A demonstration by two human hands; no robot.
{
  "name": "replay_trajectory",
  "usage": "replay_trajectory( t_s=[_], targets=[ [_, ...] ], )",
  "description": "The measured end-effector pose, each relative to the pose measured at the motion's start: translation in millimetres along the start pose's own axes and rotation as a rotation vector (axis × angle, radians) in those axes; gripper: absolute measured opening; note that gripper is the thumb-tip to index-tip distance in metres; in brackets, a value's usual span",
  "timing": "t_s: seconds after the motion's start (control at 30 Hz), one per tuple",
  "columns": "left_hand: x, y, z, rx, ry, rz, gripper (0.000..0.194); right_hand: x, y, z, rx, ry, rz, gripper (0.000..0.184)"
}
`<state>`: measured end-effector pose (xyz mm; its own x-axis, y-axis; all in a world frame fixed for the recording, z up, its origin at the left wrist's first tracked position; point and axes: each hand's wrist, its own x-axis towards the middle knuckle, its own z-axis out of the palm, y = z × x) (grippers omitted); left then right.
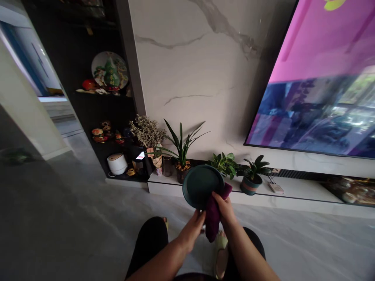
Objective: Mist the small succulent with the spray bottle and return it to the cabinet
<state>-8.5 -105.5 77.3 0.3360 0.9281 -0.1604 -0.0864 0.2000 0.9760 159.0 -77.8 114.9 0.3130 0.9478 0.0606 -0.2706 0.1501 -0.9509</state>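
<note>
A round dark green plant saucer (202,186) is held up in front of me, its inner side facing me. My left hand (195,226) grips its lower rim, with some fingers hidden behind it. At the saucer's lower right, my right hand (224,207) is closed on a purple cloth (212,218), pressing it against the rim. Part of the cloth sticks up past the right edge, and the rest hangs below between my hands. Behind the saucer stands a leafy potted plant (223,164), its pot hidden.
On the low white ledge (170,186) stand a spiky-leaved plant (182,150), a plant in a green pot (250,186) and dried flowers (149,132). A dark display shelf (84,105) rises at left, with a white appliance (117,164) at its base. The television (319,89) hangs at right.
</note>
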Motion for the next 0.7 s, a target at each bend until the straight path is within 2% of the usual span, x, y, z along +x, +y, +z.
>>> replay_trajectory(
  t_s=[0.07, 0.13, 0.2, 0.27, 0.3, 0.37, 0.43, 0.53, 0.6, 0.7],
  targets=[
    [0, 17, -24.6, 0.038, 0.129, 0.096, 0.079, 7, -21, -14, -0.174, -0.093, -0.007, 0.046],
    [6, 38, -47.4, 0.101, 0.214, 0.264, 0.079, 10, -42, -21, -0.475, -0.286, -0.056, 0.030],
    [11, 54, -59.0, 0.322, 0.106, 0.377, 0.050, 7, -60, -18, -0.814, -0.492, -0.133, 0.012],
    [12, 58, -57.3, 0.552, 0.005, 0.430, 0.018, 0, -72, -7, -1.076, -0.609, -0.222, 0.014],
    [11, 57, -53.1, 0.622, -0.009, 0.443, 0.011, -4, -76, 1, -1.167, -0.638, -0.261, 0.018],
    [8, 50, -43.7, 0.662, 0.016, 0.459, 0.011, -11, -82, 13, -1.262, -0.697, -0.298, 0.024],
    [3, 45, -39.2, 0.652, 0.034, 0.484, 0.009, -13, -86, 16, -1.219, -0.810, -0.235, 0.028],
    [-4, 46, -47.5, 0.633, 0.067, 0.509, 0.015, -11, -86, 2, -0.918, -0.983, 0.041, 0.033],
    [-7, 52, -59.7, 0.587, 0.141, 0.479, 0.023, -13, -78, -12, -0.701, -0.962, 0.186, 0.038],
    [-9, 55, -75.8, 0.445, 0.349, 0.399, 0.037, -28, -52, -22, -0.396, -0.766, 0.231, 0.057]
  ],
)
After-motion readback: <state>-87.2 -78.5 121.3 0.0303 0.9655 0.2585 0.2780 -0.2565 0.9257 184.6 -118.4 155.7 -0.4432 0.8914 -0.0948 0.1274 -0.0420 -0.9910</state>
